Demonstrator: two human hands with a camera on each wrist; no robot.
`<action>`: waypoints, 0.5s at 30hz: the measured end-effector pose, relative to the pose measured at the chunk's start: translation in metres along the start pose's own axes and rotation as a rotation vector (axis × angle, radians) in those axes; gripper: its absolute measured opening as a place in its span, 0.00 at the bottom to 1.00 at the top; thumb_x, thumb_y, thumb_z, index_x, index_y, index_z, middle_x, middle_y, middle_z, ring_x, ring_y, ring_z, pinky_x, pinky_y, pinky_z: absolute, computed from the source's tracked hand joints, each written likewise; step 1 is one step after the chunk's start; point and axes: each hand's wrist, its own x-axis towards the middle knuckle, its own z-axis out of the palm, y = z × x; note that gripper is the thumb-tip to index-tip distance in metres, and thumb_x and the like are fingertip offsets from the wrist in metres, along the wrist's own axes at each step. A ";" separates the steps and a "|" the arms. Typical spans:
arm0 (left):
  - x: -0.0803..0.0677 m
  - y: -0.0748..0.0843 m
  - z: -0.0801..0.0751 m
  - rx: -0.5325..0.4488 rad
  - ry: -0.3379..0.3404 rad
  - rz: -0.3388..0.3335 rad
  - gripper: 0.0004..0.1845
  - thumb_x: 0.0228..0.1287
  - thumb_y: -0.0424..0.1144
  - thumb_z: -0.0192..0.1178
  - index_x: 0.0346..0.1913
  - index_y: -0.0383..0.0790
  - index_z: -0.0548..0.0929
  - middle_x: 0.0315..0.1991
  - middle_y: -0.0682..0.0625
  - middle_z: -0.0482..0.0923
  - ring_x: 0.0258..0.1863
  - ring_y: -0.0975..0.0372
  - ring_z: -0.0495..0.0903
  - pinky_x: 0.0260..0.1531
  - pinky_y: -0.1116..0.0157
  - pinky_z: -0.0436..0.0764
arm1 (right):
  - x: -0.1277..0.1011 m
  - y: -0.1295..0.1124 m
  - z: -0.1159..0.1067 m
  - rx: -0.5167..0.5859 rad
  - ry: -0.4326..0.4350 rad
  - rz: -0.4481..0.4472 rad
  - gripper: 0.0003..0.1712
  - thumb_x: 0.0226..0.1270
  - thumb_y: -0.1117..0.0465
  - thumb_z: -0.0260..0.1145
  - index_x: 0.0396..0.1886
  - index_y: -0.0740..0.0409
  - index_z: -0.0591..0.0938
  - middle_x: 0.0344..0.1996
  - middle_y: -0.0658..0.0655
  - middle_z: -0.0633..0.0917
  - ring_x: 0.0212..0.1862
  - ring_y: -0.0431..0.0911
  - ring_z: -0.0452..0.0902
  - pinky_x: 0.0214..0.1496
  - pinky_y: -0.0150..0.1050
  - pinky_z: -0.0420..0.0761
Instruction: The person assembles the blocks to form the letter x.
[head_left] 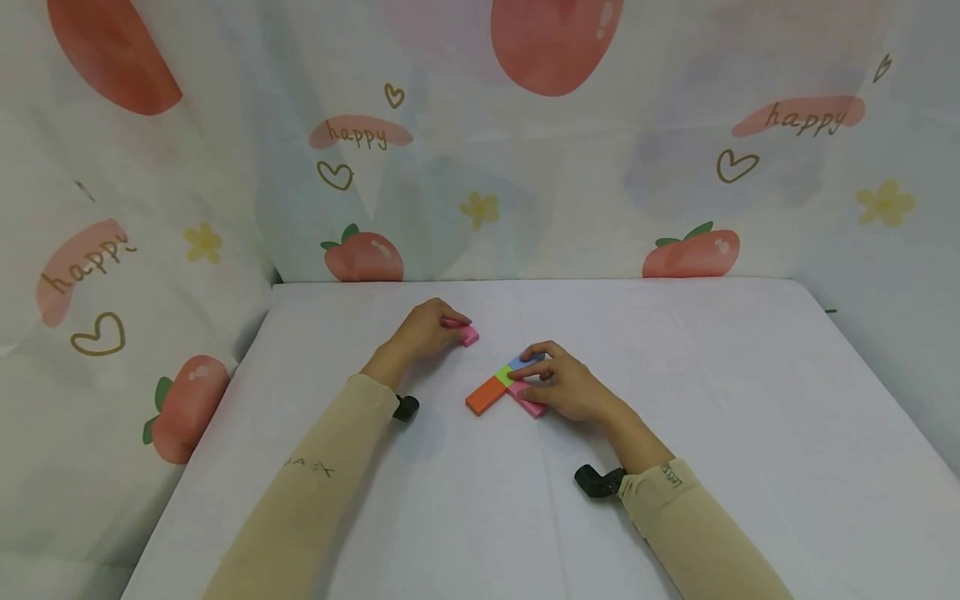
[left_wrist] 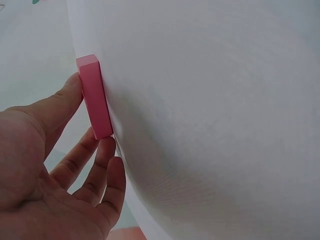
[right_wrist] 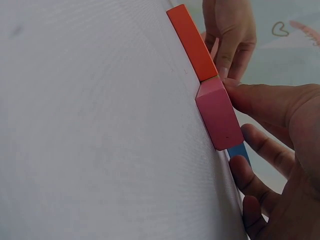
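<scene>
My left hand (head_left: pixel 452 327) pinches a small pink block (head_left: pixel 468 335) between thumb and fingers on the white table (head_left: pixel 697 375). In the left wrist view the pink block (left_wrist: pixel 94 97) stands on edge against the cloth, with the left hand (left_wrist: pixel 90 120) around it. To the right my right hand (head_left: pixel 525 367) rests on a cluster of flat blocks: an orange block (head_left: pixel 486 395), a green block (head_left: pixel 504 375), a blue block (head_left: pixel 525 361) and a second pink block (head_left: pixel 527 398). The right wrist view shows my thumb (right_wrist: pixel 260 97) against that pink block (right_wrist: pixel 218 114), beside the orange block (right_wrist: pixel 191 42), with fingers by the blue block (right_wrist: pixel 239 152).
A white cloth covers the table (head_left: pixel 337 517). Curtains printed with strawberries and "happy" (head_left: pixel 360 133) hang along the back and both sides. A black wrist camera (head_left: pixel 406 407) sits under the left wrist and another (head_left: pixel 597 481) under the right.
</scene>
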 end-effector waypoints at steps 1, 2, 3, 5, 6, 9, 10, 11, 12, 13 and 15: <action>0.000 0.000 0.000 0.000 0.000 0.000 0.12 0.63 0.44 0.65 0.49 0.58 0.87 0.47 0.55 0.75 0.48 0.60 0.73 0.53 0.61 0.75 | 0.000 0.000 0.000 0.001 0.001 0.000 0.16 0.61 0.52 0.70 0.50 0.35 0.86 0.61 0.42 0.69 0.59 0.46 0.68 0.60 0.47 0.67; 0.000 0.001 0.000 0.002 -0.001 0.002 0.12 0.63 0.44 0.65 0.49 0.58 0.87 0.47 0.55 0.75 0.48 0.60 0.73 0.52 0.61 0.75 | 0.000 0.000 0.000 0.001 0.001 0.001 0.16 0.61 0.52 0.70 0.50 0.35 0.86 0.61 0.42 0.69 0.59 0.46 0.68 0.60 0.47 0.67; 0.000 0.001 0.000 0.004 -0.001 0.006 0.12 0.63 0.44 0.65 0.49 0.58 0.87 0.47 0.55 0.75 0.48 0.60 0.73 0.52 0.61 0.75 | 0.000 0.000 0.000 0.003 0.001 0.000 0.16 0.61 0.52 0.70 0.50 0.36 0.86 0.61 0.42 0.69 0.60 0.46 0.68 0.60 0.47 0.67; -0.001 0.001 0.000 0.007 -0.001 0.011 0.13 0.63 0.44 0.65 0.50 0.58 0.87 0.46 0.55 0.75 0.47 0.60 0.73 0.52 0.62 0.75 | 0.000 0.000 0.000 0.004 0.001 0.000 0.16 0.61 0.52 0.70 0.50 0.36 0.86 0.61 0.42 0.69 0.60 0.46 0.68 0.60 0.48 0.67; -0.001 0.001 0.000 0.009 -0.001 0.014 0.13 0.63 0.44 0.65 0.50 0.58 0.87 0.46 0.55 0.75 0.47 0.60 0.73 0.51 0.62 0.75 | 0.000 0.000 0.000 0.006 0.000 -0.001 0.16 0.61 0.53 0.70 0.50 0.36 0.86 0.61 0.42 0.69 0.61 0.46 0.67 0.61 0.48 0.67; -0.001 0.001 0.000 0.013 -0.001 0.023 0.13 0.62 0.44 0.66 0.50 0.58 0.87 0.46 0.55 0.75 0.47 0.61 0.73 0.51 0.62 0.75 | 0.000 0.000 0.000 0.010 0.001 0.000 0.16 0.61 0.53 0.70 0.50 0.36 0.86 0.61 0.42 0.69 0.61 0.46 0.67 0.61 0.48 0.67; -0.001 0.000 0.000 0.013 -0.001 0.025 0.13 0.62 0.44 0.66 0.50 0.57 0.87 0.45 0.55 0.75 0.47 0.61 0.74 0.50 0.62 0.75 | 0.000 0.001 0.000 0.011 0.001 0.002 0.16 0.61 0.53 0.70 0.50 0.36 0.86 0.61 0.42 0.69 0.61 0.46 0.67 0.61 0.48 0.67; 0.000 0.000 0.000 0.013 -0.001 0.028 0.13 0.62 0.44 0.66 0.50 0.57 0.87 0.45 0.55 0.75 0.47 0.61 0.74 0.50 0.62 0.75 | 0.000 0.001 0.000 0.014 0.000 0.003 0.16 0.61 0.53 0.70 0.50 0.36 0.86 0.61 0.42 0.69 0.60 0.46 0.68 0.61 0.48 0.67; 0.000 0.000 0.000 0.014 -0.001 0.030 0.13 0.62 0.44 0.66 0.50 0.57 0.87 0.45 0.55 0.75 0.46 0.61 0.74 0.50 0.62 0.75 | 0.000 0.001 0.000 0.013 0.000 0.005 0.16 0.61 0.52 0.70 0.50 0.36 0.86 0.61 0.42 0.69 0.60 0.46 0.68 0.61 0.48 0.67; 0.000 0.000 0.000 0.015 -0.001 0.032 0.13 0.62 0.44 0.66 0.50 0.57 0.87 0.45 0.55 0.75 0.46 0.61 0.74 0.50 0.62 0.75 | 0.001 0.001 0.000 0.012 0.000 0.005 0.16 0.61 0.52 0.70 0.50 0.36 0.86 0.61 0.42 0.69 0.59 0.46 0.68 0.60 0.47 0.67; -0.001 0.000 0.000 0.019 -0.002 0.034 0.13 0.62 0.44 0.66 0.50 0.57 0.87 0.46 0.55 0.75 0.47 0.61 0.74 0.51 0.62 0.75 | 0.001 0.001 0.000 0.008 0.000 0.005 0.16 0.61 0.52 0.71 0.50 0.37 0.86 0.61 0.42 0.69 0.58 0.46 0.69 0.59 0.47 0.67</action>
